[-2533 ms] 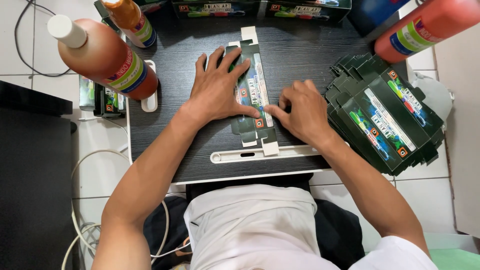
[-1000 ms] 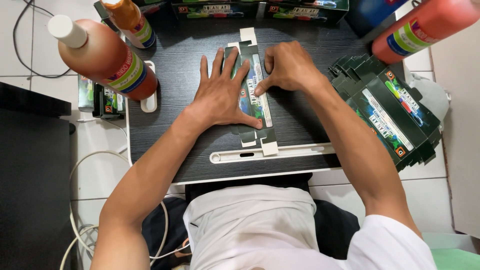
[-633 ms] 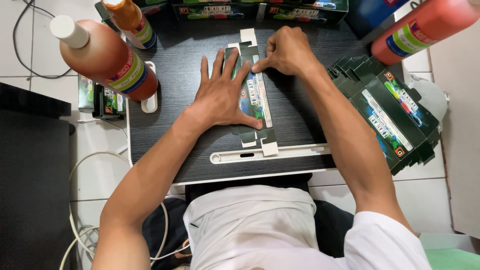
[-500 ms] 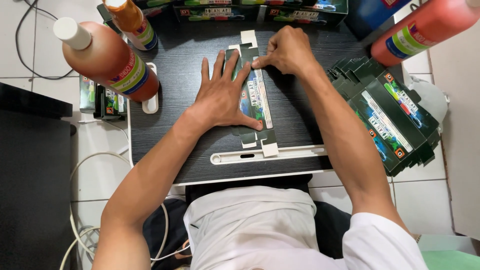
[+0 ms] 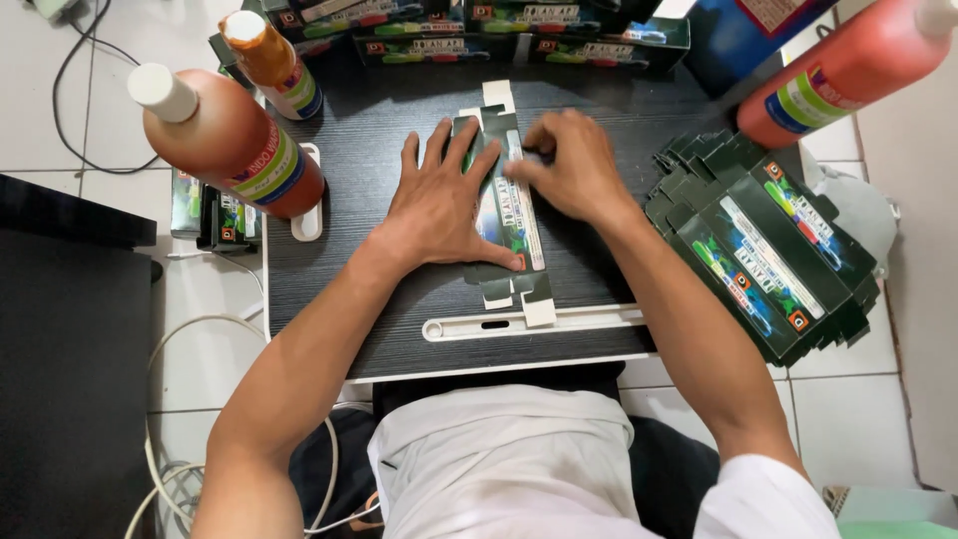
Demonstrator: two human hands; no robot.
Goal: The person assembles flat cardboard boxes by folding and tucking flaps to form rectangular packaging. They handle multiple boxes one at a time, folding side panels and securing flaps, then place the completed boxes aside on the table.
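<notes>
Flat carton (image 5: 511, 215) lies mid-worktop (image 5: 369, 329), not yet erected. Left hand (image 5: 439, 205) spread flat, pinning it. Right hand (image 5: 569, 165) fingers bunched, pressing the carton's upper fold. Right of carton: stack (image 5: 773, 265) of flat blanks left. Beyond it: finished boxes (image 5: 519, 35).

The carton (image 5: 511, 205) is a flat, unfolded dark green box blank with a bright printed panel of blue, green and white running down its length. It lies lengthwise on the black desk (image 5: 369, 150), far end pointing away from the person. Small white and green flaps stick out at both ends. Both hands press on its upper half, hiding part of it.
</notes>
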